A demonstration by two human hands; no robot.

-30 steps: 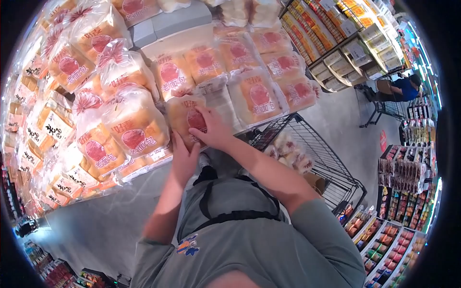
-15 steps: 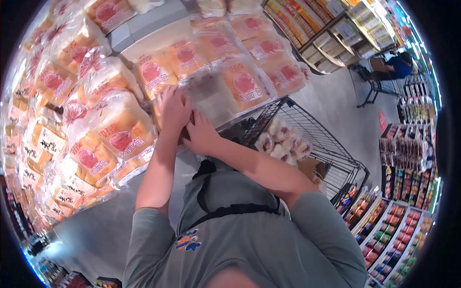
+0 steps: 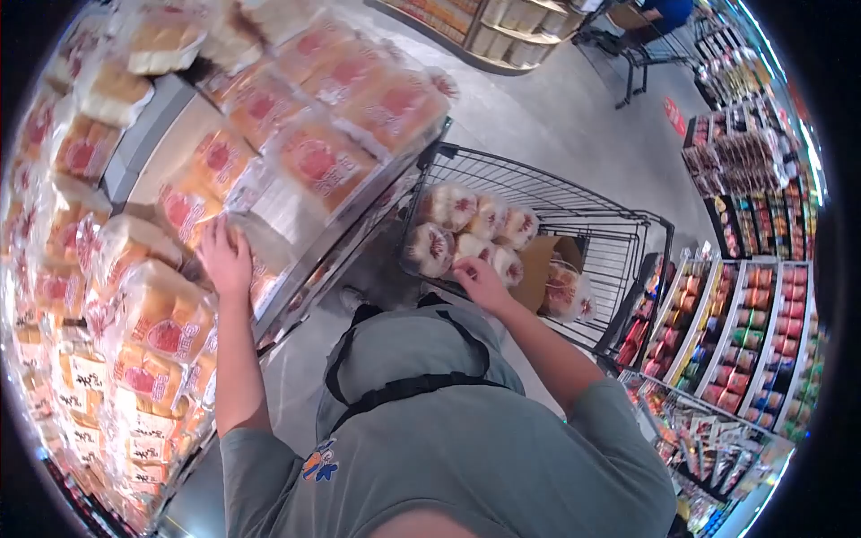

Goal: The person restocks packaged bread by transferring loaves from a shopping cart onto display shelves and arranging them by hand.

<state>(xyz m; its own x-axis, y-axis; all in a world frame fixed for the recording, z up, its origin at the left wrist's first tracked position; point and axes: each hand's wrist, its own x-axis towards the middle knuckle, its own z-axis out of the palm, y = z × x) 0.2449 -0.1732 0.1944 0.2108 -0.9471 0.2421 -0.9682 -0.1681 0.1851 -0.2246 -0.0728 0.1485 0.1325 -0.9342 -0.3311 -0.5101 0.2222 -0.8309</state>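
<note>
My left hand (image 3: 224,258) rests with its fingers apart on bagged bread at the near part of the display shelf. Beside it lie loaves in clear bags printed with red circles, among them a bread pack (image 3: 321,164) farther along the shelf. My right hand (image 3: 482,282) is at the near side of the shopping cart, its fingers loosely bent beside the bagged bread (image 3: 432,249). Nothing shows within the right fingers; whether they touch the bag is unclear.
The black wire shopping cart (image 3: 574,199) holds several bread bags and a brown cardboard piece (image 3: 547,273). Stacked loaves (image 3: 161,332) fill the left side. Goods shelves (image 3: 735,350) stand at the right. A person (image 3: 659,18) is beside another cart at the back.
My hands, close together on the shelf before, are now apart. The right one has moved over to the cart. My view has turned right, bringing the cart nearer the middle.
</note>
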